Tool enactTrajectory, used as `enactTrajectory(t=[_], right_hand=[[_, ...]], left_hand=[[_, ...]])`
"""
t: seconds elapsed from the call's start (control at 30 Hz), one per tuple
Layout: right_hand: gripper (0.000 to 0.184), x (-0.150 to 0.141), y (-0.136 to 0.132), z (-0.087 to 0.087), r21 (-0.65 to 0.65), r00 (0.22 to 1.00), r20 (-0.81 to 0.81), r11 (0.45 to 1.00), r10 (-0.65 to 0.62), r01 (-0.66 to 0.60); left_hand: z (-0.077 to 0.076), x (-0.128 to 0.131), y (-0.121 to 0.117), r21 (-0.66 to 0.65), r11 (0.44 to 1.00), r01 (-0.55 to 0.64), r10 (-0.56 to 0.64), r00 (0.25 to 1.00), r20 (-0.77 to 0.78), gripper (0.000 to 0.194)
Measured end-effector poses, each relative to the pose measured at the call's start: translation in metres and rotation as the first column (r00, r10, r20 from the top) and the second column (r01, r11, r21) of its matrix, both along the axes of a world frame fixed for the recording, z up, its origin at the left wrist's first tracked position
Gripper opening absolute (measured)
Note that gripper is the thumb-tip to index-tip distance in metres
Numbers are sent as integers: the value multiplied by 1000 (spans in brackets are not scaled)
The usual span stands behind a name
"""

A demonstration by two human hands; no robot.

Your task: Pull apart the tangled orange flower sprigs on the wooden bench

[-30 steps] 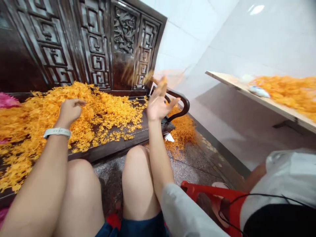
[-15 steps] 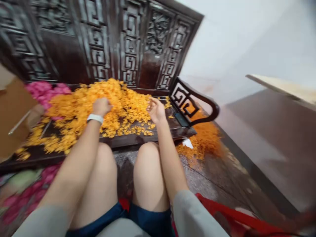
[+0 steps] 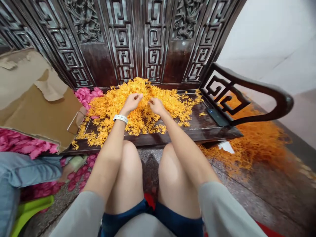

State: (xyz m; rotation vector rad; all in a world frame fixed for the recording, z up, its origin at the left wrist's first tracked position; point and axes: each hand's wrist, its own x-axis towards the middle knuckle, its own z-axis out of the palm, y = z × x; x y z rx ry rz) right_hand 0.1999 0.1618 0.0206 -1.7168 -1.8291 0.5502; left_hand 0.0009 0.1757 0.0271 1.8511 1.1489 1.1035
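A heap of small yellow-orange flower-like pieces [image 3: 172, 98] lies on the dark carved wooden bench [image 3: 197, 126] before my knees. My left hand [image 3: 132, 102], with a white watch band [image 3: 120, 118] at the wrist, is over the middle of the heap, thumb and fingers pinched together. Facing it from the right, with a small gap between, my right hand [image 3: 156, 106] has its fingers curled into a pinch. Whatever is between the fingertips of either hand is too small to tell against the yellow pieces.
Pink flower-like pieces [image 3: 87, 96] lie behind a torn cardboard sheet [image 3: 44, 112] at left. A phone [image 3: 217, 117] rests by the armrest [image 3: 261, 89]. Orange strands [image 3: 259, 144] cover the floor at right. Another person's jeans leg [image 3: 29, 172] shows at lower left.
The view has swung left. My hands, wide apart before, have come close together over the heap. My right hand's fingers have gone from loosely open to pinched.
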Motion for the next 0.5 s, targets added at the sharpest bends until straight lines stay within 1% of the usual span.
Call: enactTrajectory(t=[0.07,0.1,0.13,0.17,0.2,0.23,0.27,0.3,0.33,0.37,0.4,0.43,0.5], right_hand=[[24,8,3,-10,39,990,-105,994,-98,102],[25,11,4,-14,58,975,-169,986,-144,156],[25,14,5,-18,65,959,-224,979,-172,191],[27,16,6,-22,65,951,-257,978,-173,196],[34,16,6,-26,58,954,-263,985,-144,165],[46,14,6,-30,49,966,-243,993,-92,107],[57,11,6,-34,40,979,-201,999,-26,34],[62,6,6,-37,33,989,-141,999,45,-41],[59,1,6,-39,33,991,-78,994,107,-105],[49,-3,7,-40,42,989,-26,989,143,-142],[38,-7,8,-40,57,988,4,987,151,-151],[30,-9,9,-39,82,991,10,988,133,-133],[27,-6,13,-35,151,998,-47,988,40,-33]], left_hand=[[-6,-5,1,-28,996,-85,82,990,-115,48],[-9,-7,1,-46,993,-106,96,979,-181,49],[-11,-8,1,-69,992,-110,91,968,-233,50],[-14,-8,2,-95,991,-95,67,964,-259,52],[-15,-9,3,-122,991,-61,29,968,-249,54],[-17,-9,4,-147,989,-16,-15,978,-208,54],[-18,-9,5,-167,986,28,-53,987,-149,55],[-20,-10,7,-182,981,60,-77,993,-90,54],[-21,-11,9,-193,978,73,-83,995,-46,53],[-22,-12,10,-199,978,63,-69,997,-26,52],[-23,-14,11,-199,979,30,-37,999,-32,51],[-25,-16,11,-191,981,-14,3,998,-57,50],[-27,-22,12,-159,984,-80,59,989,-135,51]])
